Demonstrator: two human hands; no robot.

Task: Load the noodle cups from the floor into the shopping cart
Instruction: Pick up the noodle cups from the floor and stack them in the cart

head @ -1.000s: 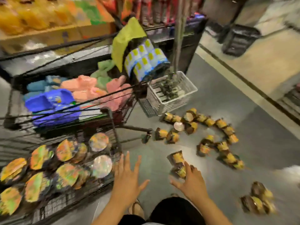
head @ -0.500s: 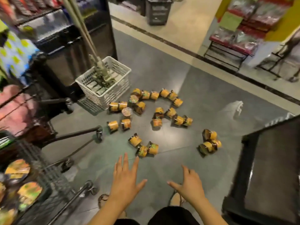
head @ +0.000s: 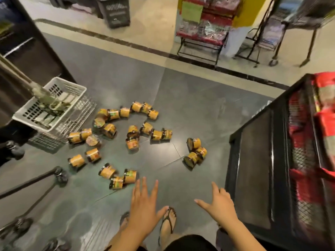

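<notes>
Head turned away from cart (head: 27, 184) & now faces noodle cups (head: 129, 177) on floor (head: 190, 109). Left grip (head: 143, 202) & right grip (head: 220, 203) both empty, fingers spread, near closest cups. Next pick-up coming, I think.

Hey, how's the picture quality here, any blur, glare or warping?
Head view: wide-angle warp slightly bows the floor stripe; the rack at right smears with motion blur; faint sheen on the floor at lower left; cups, left hand and right hand look fairly sharp.
</notes>
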